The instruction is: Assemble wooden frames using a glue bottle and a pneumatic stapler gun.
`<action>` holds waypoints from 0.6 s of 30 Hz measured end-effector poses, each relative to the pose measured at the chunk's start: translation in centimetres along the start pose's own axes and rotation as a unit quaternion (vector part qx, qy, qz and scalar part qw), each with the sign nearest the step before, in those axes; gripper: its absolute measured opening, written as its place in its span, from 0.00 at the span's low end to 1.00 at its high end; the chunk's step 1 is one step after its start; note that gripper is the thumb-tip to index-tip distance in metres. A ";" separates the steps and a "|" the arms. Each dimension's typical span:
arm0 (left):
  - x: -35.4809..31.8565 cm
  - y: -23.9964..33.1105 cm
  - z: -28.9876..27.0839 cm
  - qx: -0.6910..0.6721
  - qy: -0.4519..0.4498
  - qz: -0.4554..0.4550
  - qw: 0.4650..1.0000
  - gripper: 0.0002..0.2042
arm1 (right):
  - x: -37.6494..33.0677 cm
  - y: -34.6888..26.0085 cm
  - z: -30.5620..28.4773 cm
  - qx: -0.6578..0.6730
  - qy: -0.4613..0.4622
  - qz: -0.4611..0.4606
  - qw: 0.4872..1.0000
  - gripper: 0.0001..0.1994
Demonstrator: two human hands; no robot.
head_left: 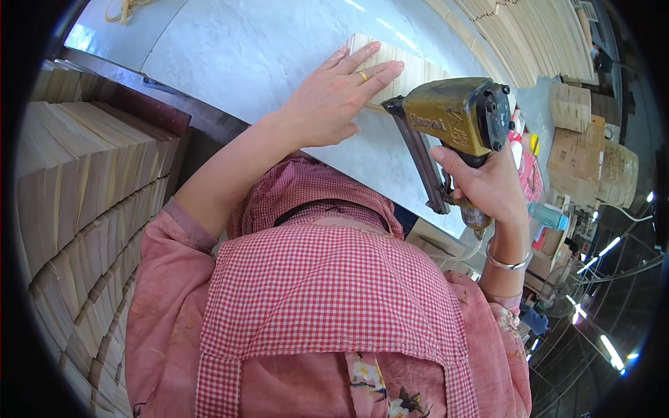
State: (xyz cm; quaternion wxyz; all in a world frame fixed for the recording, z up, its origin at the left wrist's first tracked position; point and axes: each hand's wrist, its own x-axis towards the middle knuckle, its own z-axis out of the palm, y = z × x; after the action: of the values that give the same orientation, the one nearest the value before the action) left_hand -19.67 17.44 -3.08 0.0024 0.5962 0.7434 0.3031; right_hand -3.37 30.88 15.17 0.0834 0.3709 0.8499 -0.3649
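A pale wooden board [417, 72] lies on the grey-white marbled table [209, 59]. My left hand [333, 97] rests on its near left part, fingers stretched out and a ring on one of them. My right hand [491, 182] is wrapped round the handle of a gold and black pneumatic nail gun [449, 108]. The gun's nose is at the board's near edge, just right of my left fingers; whether it touches the wood I cannot tell. Its long magazine slants down toward me, and the trigger is mostly hidden by my hand.
Tall stacks of wooden slats [77, 157] stand close by on the left. More thin slats [533, 31] are piled at the far right of the table. Beyond my right arm are a cardboard box [577, 150] and a teal bottle [548, 216]. A yellowish band [124, 10] lies at the far left.
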 end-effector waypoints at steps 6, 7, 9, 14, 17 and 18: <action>-0.3 -2.4 0.6 -0.118 0.076 0.010 0.990 0.54 | -2.2 2.9 -1.2 0.057 0.119 0.087 0.987 0.15; -0.4 -3.0 0.5 -0.148 0.060 -0.011 0.987 0.53 | -2.9 3.8 -1.8 0.060 0.123 0.082 0.987 0.15; -0.1 -3.7 0.3 -0.204 0.031 -0.054 0.977 0.52 | -3.3 7.4 -3.1 0.080 0.215 0.108 0.967 0.16; 0.5 -2.0 -3.0 -0.325 0.012 -0.206 0.923 0.50 | -4.6 19.7 -6.0 -0.027 0.271 0.019 0.962 0.21; -1.0 -2.3 -4.5 -0.463 0.048 -0.348 0.814 0.43 | -4.5 29.7 -7.2 -0.153 0.314 0.037 0.936 0.24; -2.1 -2.8 -5.1 -0.585 0.030 -0.390 0.710 0.41 | -4.6 32.8 -7.8 -0.190 0.315 0.073 0.927 0.25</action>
State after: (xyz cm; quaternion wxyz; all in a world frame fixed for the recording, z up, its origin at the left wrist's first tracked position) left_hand -23.38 13.00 -0.98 0.4462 0.1233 0.5832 0.6675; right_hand 23.55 48.58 4.35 -0.0939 0.5050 0.8563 -0.0541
